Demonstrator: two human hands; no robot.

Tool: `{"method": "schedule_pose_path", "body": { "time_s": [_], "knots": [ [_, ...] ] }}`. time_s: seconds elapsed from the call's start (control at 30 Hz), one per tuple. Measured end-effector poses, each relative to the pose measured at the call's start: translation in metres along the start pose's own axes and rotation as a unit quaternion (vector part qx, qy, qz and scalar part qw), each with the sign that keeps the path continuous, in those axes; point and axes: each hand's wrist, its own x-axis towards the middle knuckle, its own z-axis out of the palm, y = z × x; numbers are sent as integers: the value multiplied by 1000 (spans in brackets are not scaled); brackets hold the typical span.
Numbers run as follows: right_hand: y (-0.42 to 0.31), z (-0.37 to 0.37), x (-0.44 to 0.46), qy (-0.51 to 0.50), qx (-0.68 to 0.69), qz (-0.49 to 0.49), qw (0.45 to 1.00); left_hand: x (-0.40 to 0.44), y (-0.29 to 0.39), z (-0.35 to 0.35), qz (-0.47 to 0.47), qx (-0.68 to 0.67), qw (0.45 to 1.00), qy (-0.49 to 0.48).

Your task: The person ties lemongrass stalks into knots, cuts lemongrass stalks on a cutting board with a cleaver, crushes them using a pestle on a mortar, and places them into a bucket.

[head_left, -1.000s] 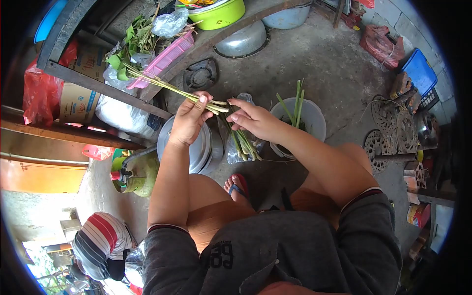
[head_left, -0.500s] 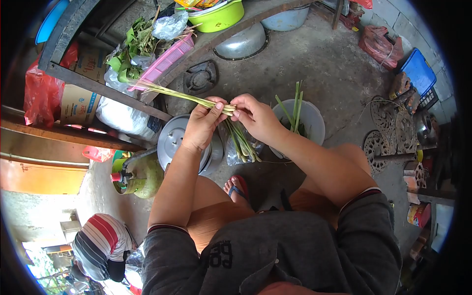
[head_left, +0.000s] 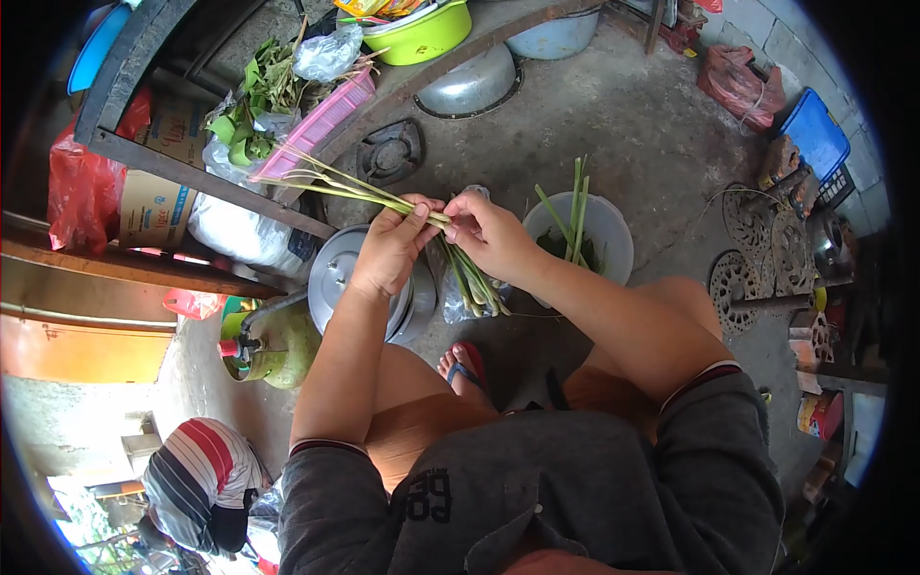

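Observation:
My left hand [head_left: 395, 240] is closed round a small bunch of lemongrass stalks [head_left: 359, 189], whose thin tops fan out to the upper left. The fingers of my right hand [head_left: 487, 232] pinch at the pale cut ends of the same bunch, close beside my left fingers. Just below my hands, more lemongrass stalks [head_left: 469, 283] lie on a clear plastic bag [head_left: 454, 305], partly covered by my right hand. To the right stands a whitish tub [head_left: 616, 235] holding green leaves, with several thick green stalks [head_left: 579, 216] sticking up from it.
A lidded metal pot [head_left: 335, 273] and a green gas cylinder [head_left: 287, 350] stand at the left. Ahead are a burner [head_left: 391, 151], a pink basket [head_left: 321, 120] and an upturned metal basin [head_left: 470, 84]. Another person [head_left: 206, 479] bends over at the lower left.
The tops of the held stalks have spread apart and swung slightly lower. My right fingers have shifted a little at the stalk ends.

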Motion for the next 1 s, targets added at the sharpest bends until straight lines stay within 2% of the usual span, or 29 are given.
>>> {"method": "schedule_pose_path", "body": {
  "time_s": [0.2,0.3,0.4,0.47,0.5,0.57,0.6,0.67,0.73,0.8,0.83,0.97,1.0],
  "knots": [
    [1,1,0,49,-69,-74,994,-1,-4,9,-1,-55,998,1],
    [2,-2,1,53,-127,-107,985,-1,-7,14,4,-82,996,36],
    [-5,-12,0,24,-190,-111,975,0,-6,10,14,-76,997,28],
    [-11,-22,2,-6,-225,-109,968,1,-2,1,-19,20,1000,8],
    [-13,-29,5,-20,-191,-58,980,-1,-1,-1,-19,19,1000,9],
    [-10,-43,13,-61,-104,33,992,-5,-1,-1,-98,121,986,-62],
    [-16,-46,15,-61,-107,35,992,-5,-4,3,-99,118,986,-64],
    [-33,-51,17,-169,46,215,961,-5,-9,13,-139,242,937,-208],
    [-30,-46,15,-190,81,195,959,-5,-17,19,-142,261,922,-248],
    [-32,-43,12,-224,43,189,955,-1,-29,18,-161,324,887,-287],
    [-27,-42,13,-225,14,189,956,0,-32,18,-160,312,891,-290],
    [-30,-45,9,-197,-31,189,961,-1,-28,20,-153,371,881,-251],
    [-26,-45,8,-150,-28,141,978,2,-30,16,-130,373,895,-208]
  ]
}}
